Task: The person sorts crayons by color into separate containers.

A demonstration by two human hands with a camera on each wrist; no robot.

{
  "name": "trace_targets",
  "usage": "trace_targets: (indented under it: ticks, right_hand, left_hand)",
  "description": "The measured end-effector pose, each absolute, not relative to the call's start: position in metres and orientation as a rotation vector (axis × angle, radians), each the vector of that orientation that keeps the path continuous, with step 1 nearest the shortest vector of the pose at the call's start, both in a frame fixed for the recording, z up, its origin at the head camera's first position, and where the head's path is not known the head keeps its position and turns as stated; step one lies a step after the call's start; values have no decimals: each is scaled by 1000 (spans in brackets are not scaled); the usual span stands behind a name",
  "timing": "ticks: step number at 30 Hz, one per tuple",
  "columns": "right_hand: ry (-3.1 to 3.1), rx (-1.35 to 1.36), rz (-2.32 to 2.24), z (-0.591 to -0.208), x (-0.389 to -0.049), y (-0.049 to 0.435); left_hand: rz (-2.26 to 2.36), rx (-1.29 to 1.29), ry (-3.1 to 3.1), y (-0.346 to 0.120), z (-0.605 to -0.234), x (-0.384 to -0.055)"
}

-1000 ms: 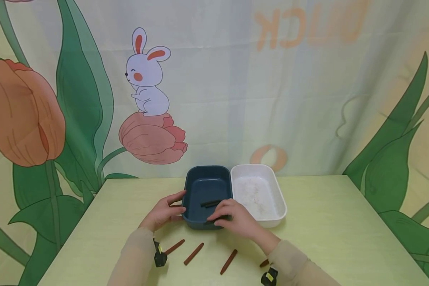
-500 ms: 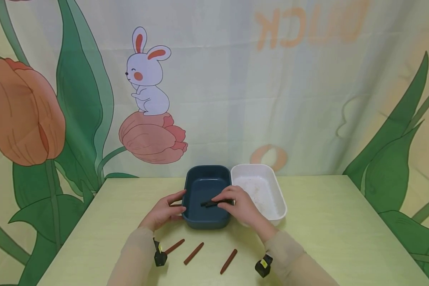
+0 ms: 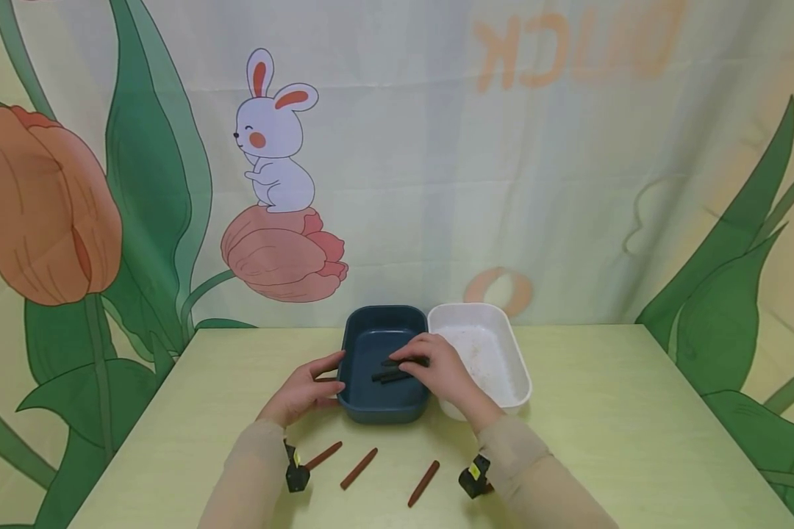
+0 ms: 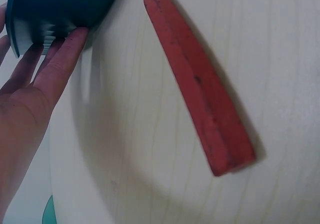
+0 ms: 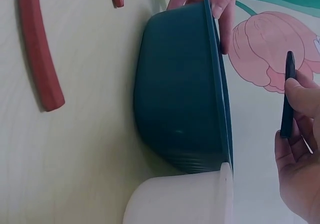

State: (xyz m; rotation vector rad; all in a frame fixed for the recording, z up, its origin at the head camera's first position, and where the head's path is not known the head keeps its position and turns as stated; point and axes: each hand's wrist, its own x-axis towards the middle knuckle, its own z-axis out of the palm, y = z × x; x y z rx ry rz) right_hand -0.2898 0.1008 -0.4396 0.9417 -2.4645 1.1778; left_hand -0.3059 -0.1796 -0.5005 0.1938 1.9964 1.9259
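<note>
My right hand [image 3: 440, 369] pinches a black crayon [image 5: 288, 97] between thumb and fingers, held above the dark blue tray [image 3: 387, 415]. Inside that tray lie black crayons [image 3: 385, 378], partly overlapped by the hand in the head view. My left hand [image 3: 304, 393] holds the tray's left side, its thumb at the rim and other fingers underneath along the wall, as the left wrist view shows. On the table in front lie several red-brown crayons, among them one near the left wrist [image 3: 324, 455], a middle crayon [image 3: 359, 469] and a right-hand crayon [image 3: 423, 483].
A white tray [image 3: 519, 367] with faint marks inside stands against the blue tray's right side. Behind the pale table [image 3: 602, 397] hangs a curtain [image 3: 397, 162] printed with a rabbit and tulips. Each wrist wears a small black camera.
My right hand has carried the black crayon from the tray's front edge back and slightly up, over the tray's interior. The left hand has stayed at the tray's side.
</note>
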Motion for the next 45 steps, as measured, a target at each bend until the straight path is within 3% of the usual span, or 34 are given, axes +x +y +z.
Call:
trace_targets:
  ticks: [21,45]
  right_hand:
    - [-2536,841,1118,-455,-309,92]
    - [-2411,952,1167,-449,-287,116]
  left_hand:
    - [1926,229,1983,-180,-500,-305]
    - [1927,211,1994,-179,-500,-304]
